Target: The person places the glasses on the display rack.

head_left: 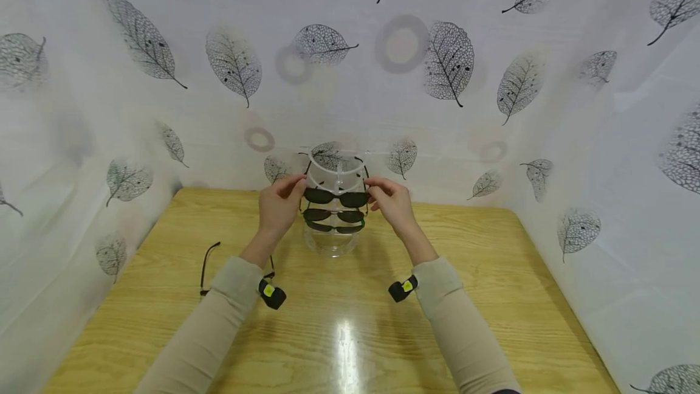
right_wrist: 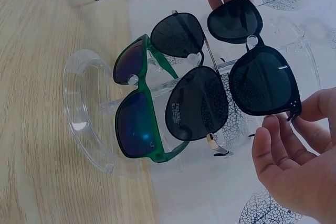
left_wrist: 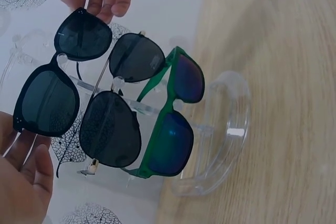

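A clear display stand [head_left: 335, 252] stands upright near the table's back edge, with several sunglasses stacked on it. My left hand [head_left: 280, 205] and right hand [head_left: 392, 202] pinch the two outer ends of the black sunglasses [head_left: 321, 196], the highest pair. Their bridge sits at a clear peg [right_wrist: 252, 41] in the right wrist view. Just below are thin metal-framed sunglasses [left_wrist: 111, 128], then green-framed sunglasses [left_wrist: 170, 135] with bluish lenses. In the right wrist view, thumb and forefinger [right_wrist: 315, 109] grip the black frame near its hinge.
On the wooden table [head_left: 350, 297], dark-framed glasses [head_left: 205, 267] lie at the left, partly hidden behind my left forearm. A white leaf-patterned curtain [head_left: 350, 102] hangs close behind the stand and along both sides of the table.
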Motion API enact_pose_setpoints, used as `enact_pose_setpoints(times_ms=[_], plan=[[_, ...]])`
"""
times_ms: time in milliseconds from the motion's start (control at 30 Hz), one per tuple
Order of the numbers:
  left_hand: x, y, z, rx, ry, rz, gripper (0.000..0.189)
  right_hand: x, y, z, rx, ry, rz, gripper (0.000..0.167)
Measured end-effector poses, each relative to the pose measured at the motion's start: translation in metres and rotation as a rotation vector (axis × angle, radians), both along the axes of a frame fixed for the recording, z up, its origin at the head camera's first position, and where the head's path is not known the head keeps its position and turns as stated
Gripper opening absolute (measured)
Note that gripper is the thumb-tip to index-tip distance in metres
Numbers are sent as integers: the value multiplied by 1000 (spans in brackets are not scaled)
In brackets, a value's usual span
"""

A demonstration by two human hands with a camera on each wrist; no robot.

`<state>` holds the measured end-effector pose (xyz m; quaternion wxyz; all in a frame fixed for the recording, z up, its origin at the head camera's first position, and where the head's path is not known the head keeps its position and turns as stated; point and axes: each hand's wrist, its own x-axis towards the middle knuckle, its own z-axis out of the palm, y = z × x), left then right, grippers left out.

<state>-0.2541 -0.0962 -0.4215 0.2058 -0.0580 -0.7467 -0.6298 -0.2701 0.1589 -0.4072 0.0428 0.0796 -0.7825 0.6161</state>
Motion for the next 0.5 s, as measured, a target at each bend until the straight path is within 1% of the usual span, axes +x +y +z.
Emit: enact_pose_setpoints(times_ms=[133, 300, 367, 500], plan=[[-1, 2, -2, 62, -17, 13, 26, -1, 0, -2, 5, 7, -8, 31], [-1, 5, -1, 93, -29, 35, 26, -2, -1, -3, -2, 16, -9, 31], [2, 6, 3, 101, -40, 34, 26, -2, -1, -3, -6, 16, -11, 31], [12, 8, 18, 108, -74, 16, 26, -2, -1, -2, -8, 17, -17, 30]])
